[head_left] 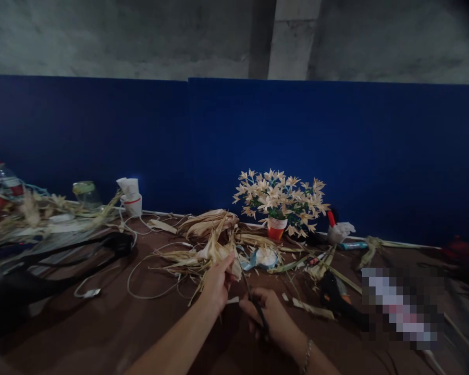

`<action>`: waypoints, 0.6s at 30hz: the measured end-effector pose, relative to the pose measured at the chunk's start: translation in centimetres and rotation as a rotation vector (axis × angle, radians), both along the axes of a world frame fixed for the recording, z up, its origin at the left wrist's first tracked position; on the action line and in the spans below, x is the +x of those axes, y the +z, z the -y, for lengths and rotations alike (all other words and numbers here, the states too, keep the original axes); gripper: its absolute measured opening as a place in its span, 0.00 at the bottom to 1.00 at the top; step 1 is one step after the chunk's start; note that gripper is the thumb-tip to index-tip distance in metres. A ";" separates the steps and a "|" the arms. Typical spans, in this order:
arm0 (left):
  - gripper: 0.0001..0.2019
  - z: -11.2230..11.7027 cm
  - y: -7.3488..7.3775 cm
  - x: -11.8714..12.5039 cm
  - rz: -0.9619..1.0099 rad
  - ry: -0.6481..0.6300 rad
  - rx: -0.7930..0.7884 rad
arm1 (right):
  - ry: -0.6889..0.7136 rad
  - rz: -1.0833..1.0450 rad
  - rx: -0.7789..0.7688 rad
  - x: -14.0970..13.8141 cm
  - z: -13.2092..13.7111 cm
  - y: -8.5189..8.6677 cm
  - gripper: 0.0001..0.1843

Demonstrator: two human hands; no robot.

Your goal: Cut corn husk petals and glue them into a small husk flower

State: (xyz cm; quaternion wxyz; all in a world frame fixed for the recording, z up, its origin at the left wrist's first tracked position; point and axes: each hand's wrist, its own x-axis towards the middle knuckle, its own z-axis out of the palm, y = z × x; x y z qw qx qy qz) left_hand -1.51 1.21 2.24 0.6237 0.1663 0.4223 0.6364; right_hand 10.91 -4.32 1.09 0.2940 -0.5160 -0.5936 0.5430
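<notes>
My left hand (219,284) is closed on a pale dried corn husk (221,251), which rises above the fingers. Dark-handled scissors (258,307) sit in my right hand (271,315), the fingers wrapped round the handles. The scissor blades point up toward the husk beside my left hand; whether they touch it I cannot tell. More dried husks (207,224) lie in a heap just behind. Further back stands a bunch of husk flowers (275,195) in a red and white paper cup (277,229). A small blue-edged dish (264,258) with pale pieces lies right of the husk.
A white cable (143,298) loops over the brown table (113,323) at left. Black straps or handles (117,245) lie far left, near a white cup (132,203) and a clear jar (88,195). A black-handled tool (334,297) lies right. A blue partition (140,130) stands behind.
</notes>
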 end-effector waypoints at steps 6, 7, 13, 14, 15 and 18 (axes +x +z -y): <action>0.11 -0.1 -0.2 0.0 -0.007 0.017 0.010 | -0.003 -0.023 0.026 0.1 -0.1 0.1 0.21; 0.12 -0.1 -0.1 0.0 -0.011 0.018 0.012 | 0.001 -0.024 0.036 0.2 -0.1 0.1 0.21; 0.14 -0.2 -0.2 -0.1 -0.093 -0.035 0.055 | 0.025 -0.047 0.049 0.5 -0.4 -0.3 0.19; 0.15 -0.2 -0.3 -0.2 -0.115 -0.049 0.066 | 0.030 -0.050 0.055 0.6 -0.4 -0.4 0.19; 0.15 -0.3 -0.4 -0.4 -0.135 -0.060 0.077 | 0.034 -0.050 0.062 0.6 -0.4 -0.4 0.18; 0.16 -0.6 -0.7 -0.8 -0.176 -0.081 0.106 | 0.054 -0.026 0.074 1.0 -0.4 -0.2 0.18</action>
